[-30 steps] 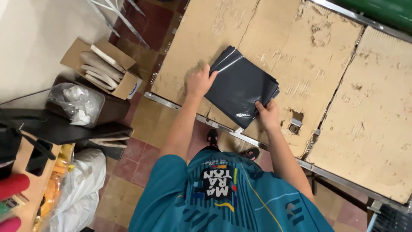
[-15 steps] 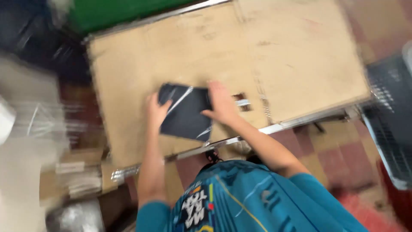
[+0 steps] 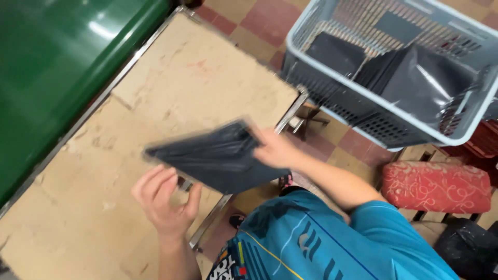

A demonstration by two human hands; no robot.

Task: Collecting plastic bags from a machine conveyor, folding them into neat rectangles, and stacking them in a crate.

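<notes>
A flat black plastic packet (image 3: pixel 215 158), blurred by motion, is lifted off the cardboard-covered table (image 3: pixel 171 83). My right hand (image 3: pixel 275 148) grips its right edge. My left hand (image 3: pixel 166 199) is just below the packet's left end, fingers curled and apart, apparently not holding it. A grey-blue plastic basket (image 3: pixel 332 70) to the right of the table holds several similar black packets (image 3: pixel 415 78).
A green panel (image 3: pixel 57 62) runs along the table's far side. A red patterned cushion (image 3: pixel 436 186) lies under the basket, a black bag (image 3: pixel 467 249) beside it. The floor is red and tan tile (image 3: pixel 259 21). My blue shirt (image 3: pixel 321 243) fills the bottom.
The view has swung right, from the boxes on the left to the basket. The packet, pressed flat on the table by both hands before, is now lifted in my right hand; my left has come off.
</notes>
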